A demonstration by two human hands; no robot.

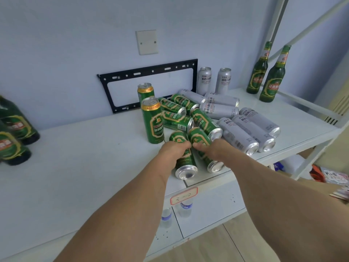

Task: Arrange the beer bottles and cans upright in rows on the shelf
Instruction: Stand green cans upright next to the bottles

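Two bare forearms are stretched forward over the white shelf (pixel 75 167). Behind it, a black bracket (pixel 149 86) is fixed to the wall. Green bottles are stood upright at the far right (pixel 272 78) and at the left edge (pixel 13 133). Mid-shelf, green and silver cans are heaped on their sides (pixel 226 114), with two green cans (pixel 153 123) and two silver cans (pixel 213 80) upright beside them. One lying green can (pixel 186 163) is gripped by the curled fingers of the left hand (pixel 173 150); its neighbour (pixel 207 157) is clasped by the right hand (pixel 213 150).
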